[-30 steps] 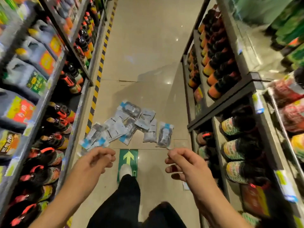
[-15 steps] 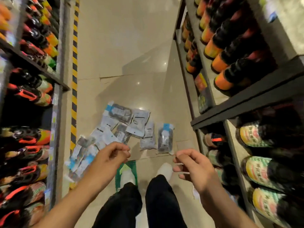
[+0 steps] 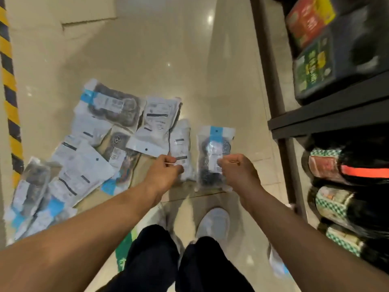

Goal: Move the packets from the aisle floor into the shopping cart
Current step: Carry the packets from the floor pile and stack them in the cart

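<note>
The packets (image 3: 101, 140) look light, limp and slick; pinch an edge. Both the left hand (image 3: 163, 173) and right hand (image 3: 237, 173) hover curled, holding nothing.

Glossy beige floor tiles (image 3: 147, 49) carry a loose, overlapping scatter of clear packets (image 3: 101, 133) that we see spreading leftward from our hands. One blue-topped packet (image 3: 213, 148) lies alone beneath our right hand, a green floor sticker (image 3: 123, 249) nearer our shoes (image 3: 213, 223).

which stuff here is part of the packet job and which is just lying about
Job: packets on the floor; left hand; right hand.

Not the job: shelf, bottles, striped tape, shoes.
</note>
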Demonstrator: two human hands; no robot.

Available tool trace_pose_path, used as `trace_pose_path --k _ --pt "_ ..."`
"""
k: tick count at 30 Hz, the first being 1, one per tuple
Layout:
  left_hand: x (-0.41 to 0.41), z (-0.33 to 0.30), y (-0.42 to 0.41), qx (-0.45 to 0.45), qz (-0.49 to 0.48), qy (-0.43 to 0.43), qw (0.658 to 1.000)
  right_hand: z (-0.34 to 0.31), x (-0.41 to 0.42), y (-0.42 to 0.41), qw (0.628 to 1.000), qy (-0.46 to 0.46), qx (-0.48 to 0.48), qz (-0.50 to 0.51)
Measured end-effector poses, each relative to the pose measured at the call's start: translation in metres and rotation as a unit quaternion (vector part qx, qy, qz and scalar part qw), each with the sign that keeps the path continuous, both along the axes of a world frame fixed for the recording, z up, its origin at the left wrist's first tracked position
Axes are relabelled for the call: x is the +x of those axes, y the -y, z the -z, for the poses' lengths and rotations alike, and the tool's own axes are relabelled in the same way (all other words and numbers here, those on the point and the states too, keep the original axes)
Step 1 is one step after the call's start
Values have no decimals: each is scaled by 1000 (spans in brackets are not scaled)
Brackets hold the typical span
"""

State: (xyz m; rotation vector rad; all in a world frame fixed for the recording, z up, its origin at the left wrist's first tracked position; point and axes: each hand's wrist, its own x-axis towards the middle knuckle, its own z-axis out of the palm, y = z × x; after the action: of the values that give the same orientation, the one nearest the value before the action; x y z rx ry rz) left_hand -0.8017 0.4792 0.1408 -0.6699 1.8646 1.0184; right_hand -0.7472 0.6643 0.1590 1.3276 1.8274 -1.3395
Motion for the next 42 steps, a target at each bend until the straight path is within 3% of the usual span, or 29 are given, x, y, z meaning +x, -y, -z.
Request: trace_pose_path --k 4,9,15,19,22,27,34,42 --pt "10 89 6 -37 3 31 999 101 1 -10 998 43 35 -6" --pt "16 167 21 -87 -18 -22 996 180 14 -13 995 69 66 15" --pt "3 190 15 -92 -82 -83 989 213 14 -12 993 74 90 -21" --pt "-5 187 22 -30 -97 -15 995 206 10 -12 995 74 67 -27" --pt "4 153 23 3 -80 40 996 179 16 -12 992 71 79 -63" --pt "44 67 36 62 -26 74 995 93 41 1 996 64 62 -22" --pt "75 -78 64 64 -4 39 997 -71 84 22 997 33 24 66" --pt "62 -306 77 72 20 -36 997 -278 113 50 995 -33 -8 98"
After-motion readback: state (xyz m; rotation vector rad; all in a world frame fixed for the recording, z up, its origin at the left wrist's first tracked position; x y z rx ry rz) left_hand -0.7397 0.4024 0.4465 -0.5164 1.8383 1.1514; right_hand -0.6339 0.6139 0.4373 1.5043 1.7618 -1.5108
